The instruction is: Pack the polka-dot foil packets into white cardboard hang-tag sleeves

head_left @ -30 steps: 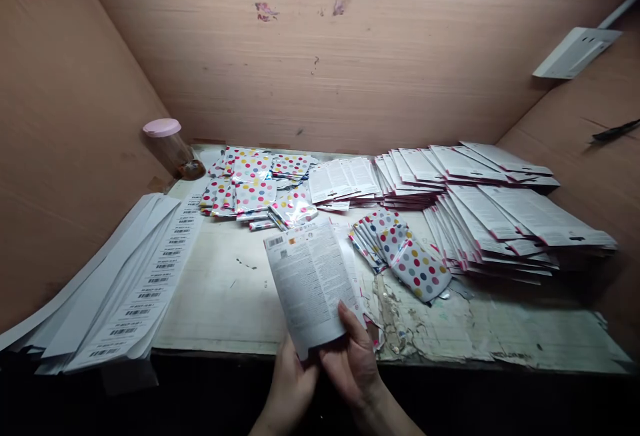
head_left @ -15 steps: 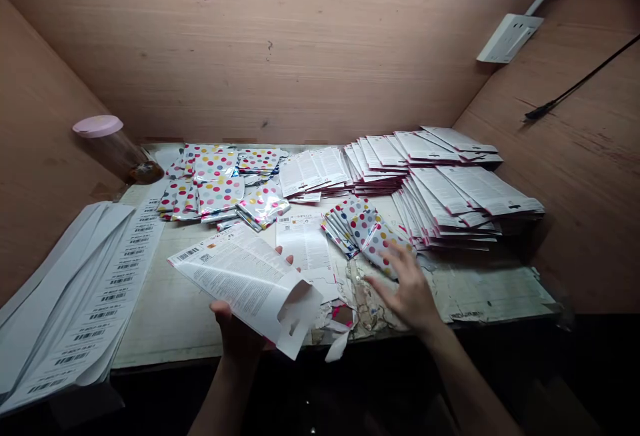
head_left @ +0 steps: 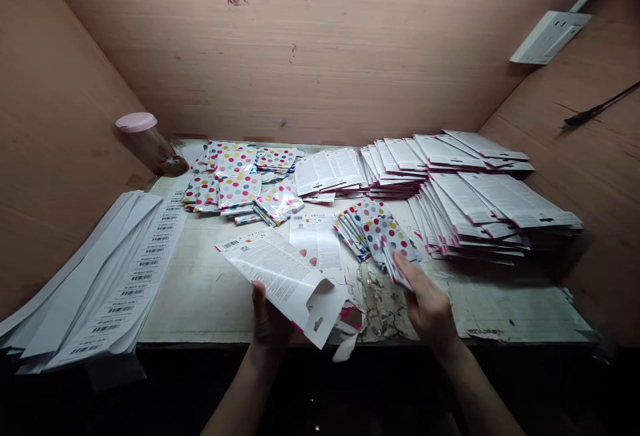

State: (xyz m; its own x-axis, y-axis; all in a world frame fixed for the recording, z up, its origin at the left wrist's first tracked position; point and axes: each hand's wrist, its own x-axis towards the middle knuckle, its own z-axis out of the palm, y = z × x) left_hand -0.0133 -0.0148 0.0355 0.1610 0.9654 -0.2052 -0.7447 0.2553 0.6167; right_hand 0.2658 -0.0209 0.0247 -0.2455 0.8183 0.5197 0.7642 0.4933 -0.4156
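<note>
A white printed carton envelope (head_left: 280, 276) is gripped in my left hand (head_left: 273, 319), thumb on the near side and fingertips behind; its flap end stands open toward the right. My right hand (head_left: 427, 303) pinches a dotted foil packet (head_left: 396, 269) at the right edge of a small fanned pile of dotted packets (head_left: 377, 226). Behind the held envelope, another flat printed envelope (head_left: 315, 239) lies on the worn table (head_left: 200, 289).
More dotted packets (head_left: 237, 179) lie at the back left. Stacked white envelopes (head_left: 500, 203) fill the back right. Barcode label sheets (head_left: 125, 289) lie at left, near a tilted-looking bottle with a pink lid (head_left: 136, 123). A socket (head_left: 550, 36) is on the wall.
My right hand has closed on a dotted packet and lifted its edge from the pile. The whole view has shifted, so things stand further right. My left hand still holds the envelope.
</note>
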